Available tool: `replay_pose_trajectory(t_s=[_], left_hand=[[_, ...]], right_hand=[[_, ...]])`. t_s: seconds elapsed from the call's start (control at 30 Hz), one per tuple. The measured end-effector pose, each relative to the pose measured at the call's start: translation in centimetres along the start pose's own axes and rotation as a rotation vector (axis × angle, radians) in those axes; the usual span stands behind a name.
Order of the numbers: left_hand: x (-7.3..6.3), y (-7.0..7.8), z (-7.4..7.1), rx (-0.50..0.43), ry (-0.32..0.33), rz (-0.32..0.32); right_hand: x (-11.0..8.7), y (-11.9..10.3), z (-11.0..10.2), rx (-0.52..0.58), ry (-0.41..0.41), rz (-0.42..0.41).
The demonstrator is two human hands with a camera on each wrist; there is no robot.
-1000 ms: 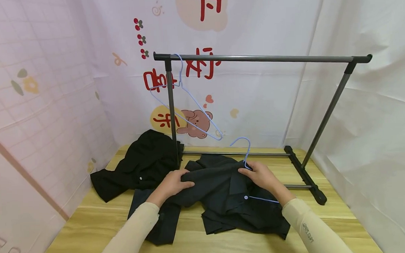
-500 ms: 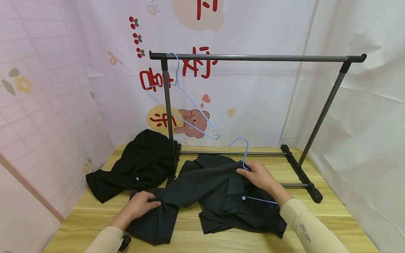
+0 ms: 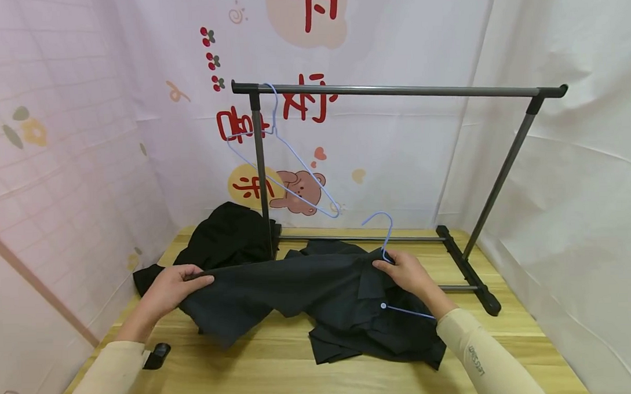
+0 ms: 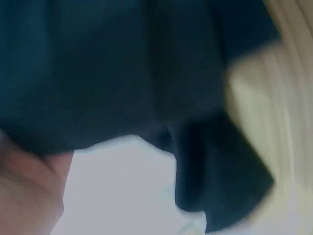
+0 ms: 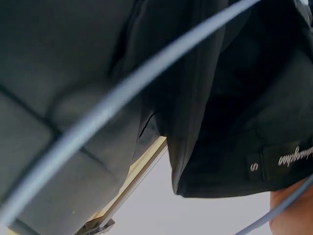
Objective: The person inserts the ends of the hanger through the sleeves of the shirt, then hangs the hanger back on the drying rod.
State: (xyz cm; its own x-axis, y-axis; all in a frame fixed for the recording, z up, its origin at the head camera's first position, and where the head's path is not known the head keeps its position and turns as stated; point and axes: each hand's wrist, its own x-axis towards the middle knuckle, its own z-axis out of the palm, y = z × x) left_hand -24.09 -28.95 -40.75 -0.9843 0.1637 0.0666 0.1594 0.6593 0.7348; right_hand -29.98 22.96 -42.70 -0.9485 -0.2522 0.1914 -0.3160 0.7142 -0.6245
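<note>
In the head view the left hand (image 3: 167,286) has moved farther out to the person's left and up over the last 0.5 s. It has drawn the end of the dark shirt (image 3: 292,282) off the table (image 3: 228,374), so the cloth that lay slack now runs in a nearly straight top edge between the 2 hands. The right hand (image 3: 407,272) has hardly shifted. Its grip pinches the cloth at the collar, just beside the base of the hook of the blue hanger (image 3: 391,220); whether it also nips the wire cannot be told. The left grip pinches the edge of the far end, probably a sleeve, thumb in front. This looks like straightening the shirt on its hanger, which is not yet on the garment rack (image 3: 395,91); only 1 other hanger (image 3: 304,165) hangs there.

In the right wrist view a woven label (image 5: 288,159) inside the shirt carries pale script, cut off at the start, ending in what reads as "hangchao". The size tab (image 5: 254,166) beside it shows "S". The person's right sleeve (image 3: 483,353) bears small lettering that seems to begin "LET"; the rest is unclear. Red Chinese characters run down the backdrop (image 3: 393,43), partly crossed by the rack; the character on the yellow disc (image 3: 242,188) looks like "乐".
</note>
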Motion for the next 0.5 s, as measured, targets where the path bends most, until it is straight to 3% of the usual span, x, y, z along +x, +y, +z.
replay_pose_trajectory(t_s=[0.17, 0.27, 0.33, 0.4, 0.5], left_hand=[[-0.9, -2.2, -0.5, 0.146, -0.204, 0.062], [-1.7, -3.8, -0.8, 0.205, -0.237, 0.085], [-2.3, -4.6, -1.4, 0.235, -0.196, 0.112], [-2.7, -4.9, -2.1, 0.243, -0.095, 0.135], [-2.9, -4.5, -3.8, 0.135, 0.074, 0.127]], right_hand=[[0.0, 0.5, -0.6, -0.036, 0.073, 0.042], [-0.1, 0.9, -1.2, -0.018, 0.116, 0.070], [-0.1, 1.1, -1.5, -0.007, 0.130, 0.085], [-0.2, 1.2, -1.7, 0.006, 0.132, 0.096], [-0.2, 1.4, -1.8, 0.016, 0.128, 0.097]])
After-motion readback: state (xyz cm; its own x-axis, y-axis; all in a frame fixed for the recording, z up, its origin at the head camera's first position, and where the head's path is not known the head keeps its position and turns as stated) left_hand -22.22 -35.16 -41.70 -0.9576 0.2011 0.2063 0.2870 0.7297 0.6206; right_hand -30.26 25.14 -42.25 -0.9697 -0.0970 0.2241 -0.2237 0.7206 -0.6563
